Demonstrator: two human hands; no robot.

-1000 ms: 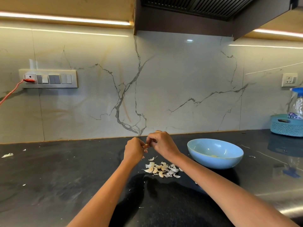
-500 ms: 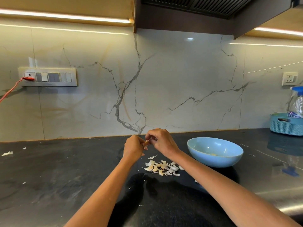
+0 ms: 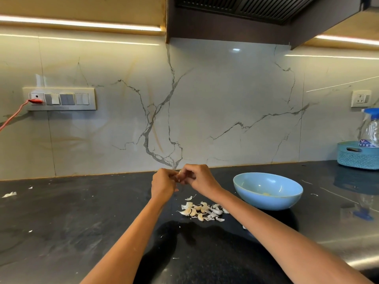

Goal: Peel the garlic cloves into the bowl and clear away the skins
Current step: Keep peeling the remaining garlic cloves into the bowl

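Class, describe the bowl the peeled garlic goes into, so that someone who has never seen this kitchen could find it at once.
Start at the black stone counter below the veined marble wall. To the right of the person's two hands and the small pile of garlic cloves and skins sits a round, glossy light blue bowl. The other blue container, a woven blue basket in the far right corner, has straight patterned walls.

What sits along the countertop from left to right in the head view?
Stray skin scrap → left hand → right hand, both working one garlic clove → blue bowl → teal basket holding a spray bottle.
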